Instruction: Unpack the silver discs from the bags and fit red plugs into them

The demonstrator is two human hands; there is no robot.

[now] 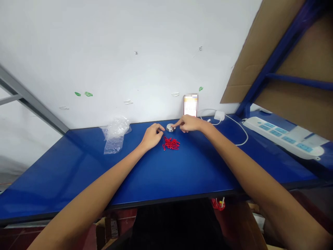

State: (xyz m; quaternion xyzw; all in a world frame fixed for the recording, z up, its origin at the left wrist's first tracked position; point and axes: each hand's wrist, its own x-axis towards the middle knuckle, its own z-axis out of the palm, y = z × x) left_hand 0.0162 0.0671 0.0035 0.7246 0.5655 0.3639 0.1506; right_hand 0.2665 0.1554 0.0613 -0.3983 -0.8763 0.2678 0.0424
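A small round silver-and-white object sits on the blue table near the wall; its exact kind is too small to tell. My right hand reaches in from the right, its index finger stretched out onto that object and the other fingers curled under. On the object's left, my left hand rests at the table with bent fingers, thumb and index tips close but slightly apart. Nothing shows between them. Just in front of the round object lies a pile of small red cord loops, with one loop at its left edge.
A crumpled clear plastic bag lies to the left. A phone leans against the wall behind my right hand. A white charger with its cable and a white power strip are on the right. Blue frame posts border the table.
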